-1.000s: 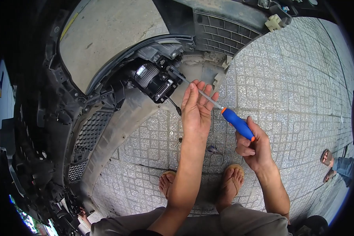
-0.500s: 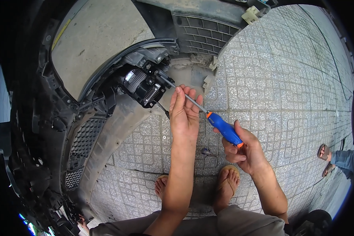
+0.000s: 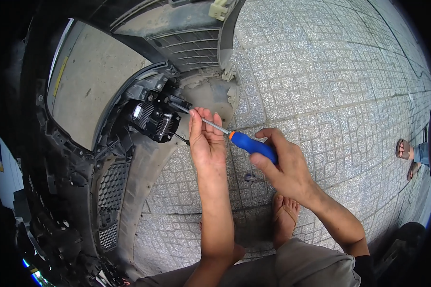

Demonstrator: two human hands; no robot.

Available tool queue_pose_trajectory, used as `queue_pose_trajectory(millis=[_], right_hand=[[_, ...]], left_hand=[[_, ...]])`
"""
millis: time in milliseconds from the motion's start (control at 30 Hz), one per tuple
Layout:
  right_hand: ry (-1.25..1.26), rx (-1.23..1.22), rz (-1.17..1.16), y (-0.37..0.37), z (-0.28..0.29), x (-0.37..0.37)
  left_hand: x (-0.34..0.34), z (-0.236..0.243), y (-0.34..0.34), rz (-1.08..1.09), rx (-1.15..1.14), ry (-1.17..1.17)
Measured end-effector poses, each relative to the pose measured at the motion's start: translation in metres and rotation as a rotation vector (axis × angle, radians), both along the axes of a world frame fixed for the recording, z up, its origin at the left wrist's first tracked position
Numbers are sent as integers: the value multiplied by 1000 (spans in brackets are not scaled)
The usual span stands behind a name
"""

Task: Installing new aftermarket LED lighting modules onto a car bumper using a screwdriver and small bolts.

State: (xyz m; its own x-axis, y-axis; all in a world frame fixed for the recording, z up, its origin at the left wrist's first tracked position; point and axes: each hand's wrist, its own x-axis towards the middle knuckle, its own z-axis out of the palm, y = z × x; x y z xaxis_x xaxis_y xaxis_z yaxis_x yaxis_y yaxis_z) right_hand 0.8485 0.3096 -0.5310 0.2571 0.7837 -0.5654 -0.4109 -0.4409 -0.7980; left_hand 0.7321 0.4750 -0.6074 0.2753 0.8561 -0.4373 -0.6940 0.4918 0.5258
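A screwdriver (image 3: pixel 251 145) with a blue handle, an orange collar and a long metal shaft slants from lower right to upper left. My left hand (image 3: pixel 209 146), palm up, pinches the shaft between thumb and fingers. Around the rear of the handle, my right hand (image 3: pixel 288 167) is closed, its index finger lying loosely along the top side. The shaft points at a black finned module (image 3: pixel 151 117), which looks like part of a vehicle lamp. Its tip is lost among dark brackets there. A short black cable (image 3: pixel 179 138) runs from the module toward my left wrist.
A large black bumper-like shell (image 3: pixel 124 210) with honeycomb mesh curves along the left. A slatted grille panel (image 3: pixel 189 48) lies beyond the module. On the paving (image 3: pixel 330 119) is a small dark object (image 3: pixel 249 177). Another person's sandaled foot (image 3: pixel 404 149) stands at far right.
The view has shifted, so the vehicle parts sit further left. My right hand has turned from palm up under the handle's end to knuckles up over it. My left hand still holds the shaft.
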Motion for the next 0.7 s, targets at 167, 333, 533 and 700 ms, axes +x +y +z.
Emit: queue_pose_trajectory(millis=[167,333,533,700], right_hand=[[-782,176,132,1,-15,6],[-288,49,69,2,-3,12],[-1438,324,273,-2,-21,2],[-700,240,168,2,-14,5]], left_hand=[[7,5,-5,-6,-11,-28],[0,4,1,-2,-14,-29],[9,5,-5,-3,-19,-28],[12,8,-25,-51,18,-92]])
